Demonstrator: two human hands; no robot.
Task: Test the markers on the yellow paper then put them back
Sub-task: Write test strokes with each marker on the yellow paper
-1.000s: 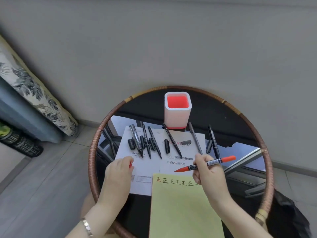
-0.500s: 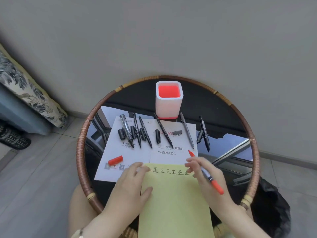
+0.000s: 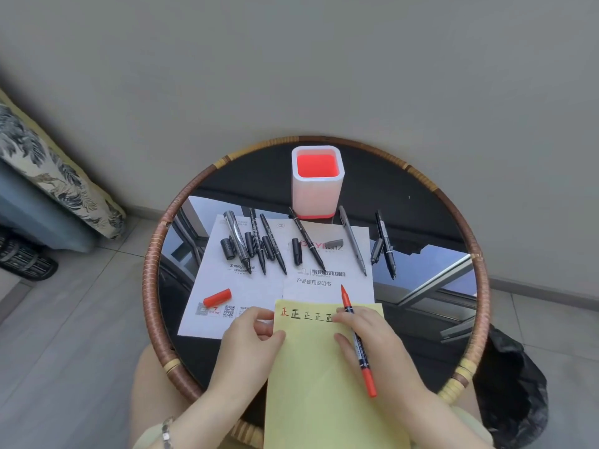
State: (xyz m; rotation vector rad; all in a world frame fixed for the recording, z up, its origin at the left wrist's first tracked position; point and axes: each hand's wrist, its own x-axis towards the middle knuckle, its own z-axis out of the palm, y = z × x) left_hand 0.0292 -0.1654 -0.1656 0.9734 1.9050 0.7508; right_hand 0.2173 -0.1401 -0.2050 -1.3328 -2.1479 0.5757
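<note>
the yellow paper (image 3: 324, 377) is lying nearest the person, overhanging the near rim of the round counter (image 3: 152, 270), with its far edge resting on the white printed sheets (image 3: 246, 286). the left hand (image 3: 249, 348) is pressing flat on the paper's left edge, fingers loosely spread, pinning it. the right hand (image 3: 372, 345) is pinching the red marker (image 3: 356, 341), whose uncapped tip is pointing away over the white sheets and not touching the yellow paper. a row of small written characters is running along the paper's far edge, the first in red and the others dark, and the right hand is covering the end of the row.

judging by this, the person is in the testing step with the red marker. the next move is likely calling for turning the tip down to the free space after the last character while the left hand is holding the sheet.

the red cap (image 3: 217, 297) is lying apart on the white sheets, to the left. farther off, the black and grey markers (image 3: 256, 244) are lying uncapped in a row, with their caps (image 3: 296, 251) beside them. beyond them the white holder with a red inside (image 3: 316, 183) is standing upright and looks empty, so the putting back is not yet begun.
</note>
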